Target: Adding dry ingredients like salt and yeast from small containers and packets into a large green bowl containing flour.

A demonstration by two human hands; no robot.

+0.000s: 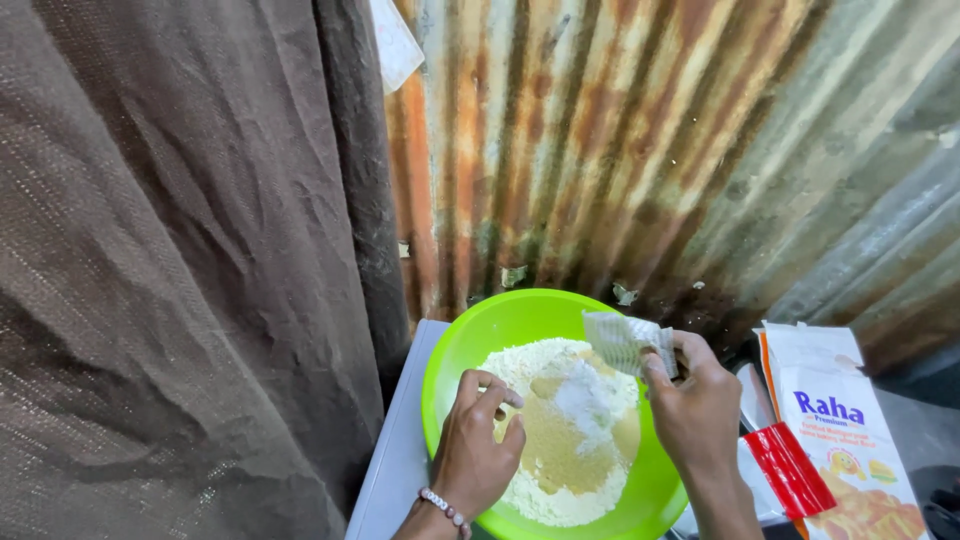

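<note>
While the head view is looking down, 2 bare hands are working over a round, lime-green plastic bowl that is sitting on a pale grey counter. Inside the bowl a mound of white flour is lying, fine and powdery, with a tan, wetter-looking patch spreading across its middle and a brighter white granular heap resting on top.

The left hand is hanging over the near left part of the bowl, its grip loosely curled and holding nothing, with the fingertips bending down at the flour's edge; whether they are touching the powder cannot be told. A beaded bracelet is circling that wrist.

The right hand is pinching a small crumpled paper sachet, pale with a fine grid print, between thumb and fingers; this grip is closing narrowly on 1 end while the open end is tilting over the flour.

Just right of the bowl, a tall paper flour bag, white and orange, is lying beside a glossy red wrapper. Behind, rusty corrugated sheet metal is forming the wall, and coarse brown woven cloth is hanging at the left.
</note>
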